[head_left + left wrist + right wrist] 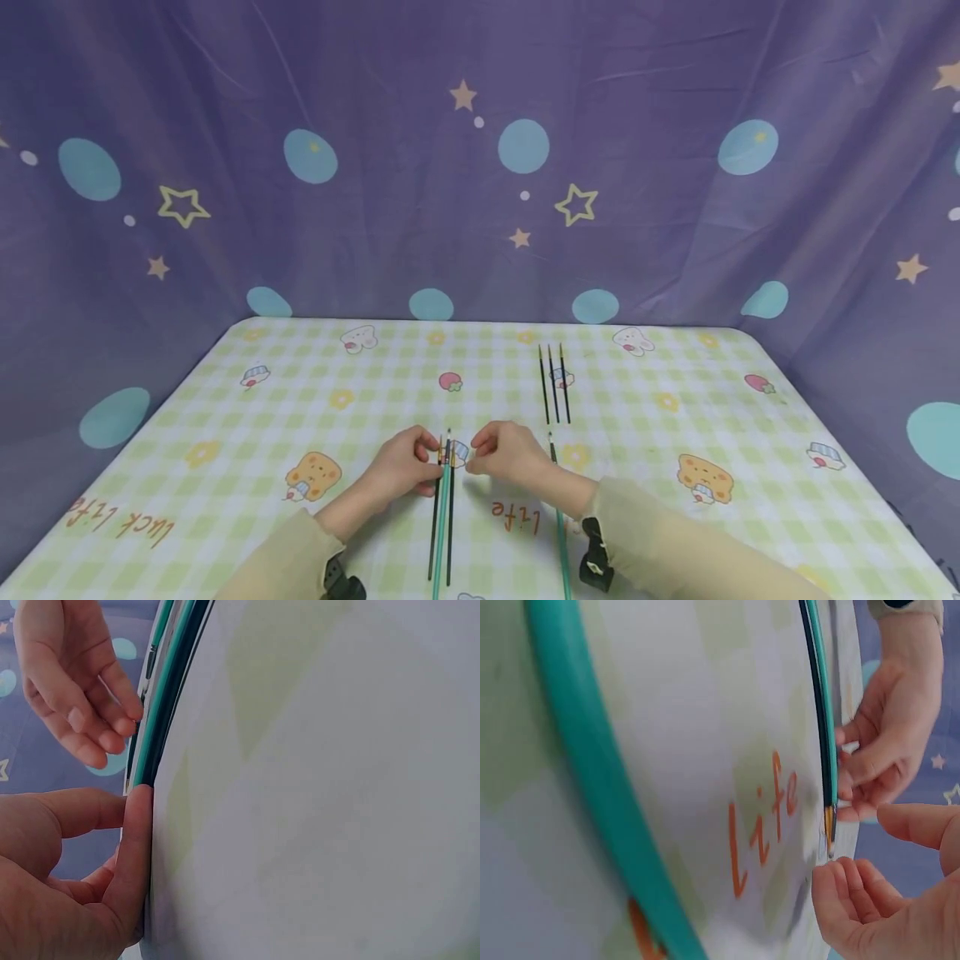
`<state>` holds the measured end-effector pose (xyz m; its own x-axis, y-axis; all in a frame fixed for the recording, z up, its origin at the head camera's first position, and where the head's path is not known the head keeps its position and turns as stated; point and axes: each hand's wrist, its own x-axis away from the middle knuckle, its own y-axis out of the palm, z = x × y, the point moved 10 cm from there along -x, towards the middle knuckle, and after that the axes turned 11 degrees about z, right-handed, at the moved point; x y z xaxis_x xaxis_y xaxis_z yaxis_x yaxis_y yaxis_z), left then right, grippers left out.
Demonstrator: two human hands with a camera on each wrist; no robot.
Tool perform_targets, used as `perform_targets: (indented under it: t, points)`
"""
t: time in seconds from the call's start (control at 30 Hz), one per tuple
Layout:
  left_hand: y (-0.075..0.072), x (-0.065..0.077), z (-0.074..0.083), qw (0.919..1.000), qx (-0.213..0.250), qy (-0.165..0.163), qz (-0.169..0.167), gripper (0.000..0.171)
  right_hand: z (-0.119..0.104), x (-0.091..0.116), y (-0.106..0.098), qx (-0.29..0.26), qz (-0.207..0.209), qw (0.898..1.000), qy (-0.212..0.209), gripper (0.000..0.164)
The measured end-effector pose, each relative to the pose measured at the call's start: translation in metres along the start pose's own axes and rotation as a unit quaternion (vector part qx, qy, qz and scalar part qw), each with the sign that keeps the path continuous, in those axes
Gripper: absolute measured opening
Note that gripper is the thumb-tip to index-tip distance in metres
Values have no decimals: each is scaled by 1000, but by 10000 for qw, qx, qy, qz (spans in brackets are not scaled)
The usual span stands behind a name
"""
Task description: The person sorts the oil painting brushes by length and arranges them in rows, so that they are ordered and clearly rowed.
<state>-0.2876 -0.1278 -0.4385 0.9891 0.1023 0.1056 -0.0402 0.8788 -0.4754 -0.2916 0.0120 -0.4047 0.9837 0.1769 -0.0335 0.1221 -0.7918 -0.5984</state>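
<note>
Three paintbrushes lie side by side on the table: a green brush (442,521) between two thin dark brushes, the right one (451,533) close against it. From the left, my left hand (403,465) touches this group near the bristle end, its thumb and index finger spread apart. My right hand (513,457) hovers just right of the bristle tips, fingers loosely bent and nothing between them. In the right wrist view, the left fingertips meet the side of the bundle (826,735). Under my right forearm lies another green brush (562,542), partly hidden.
Farther back, three black brushes (555,387) lie parallel on the checked tablecloth (247,433). A purple curtain (405,200) with stars and dots hangs behind the table's far edge. Black wrist straps (595,557) sit over both sleeves.
</note>
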Motion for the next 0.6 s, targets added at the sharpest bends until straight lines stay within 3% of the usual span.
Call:
perform_targets:
  t: [0.6]
  points:
    - [-1, 0, 1, 10000, -77, 41, -20, 28, -12, 10, 28, 528, -197, 9974, -445, 36]
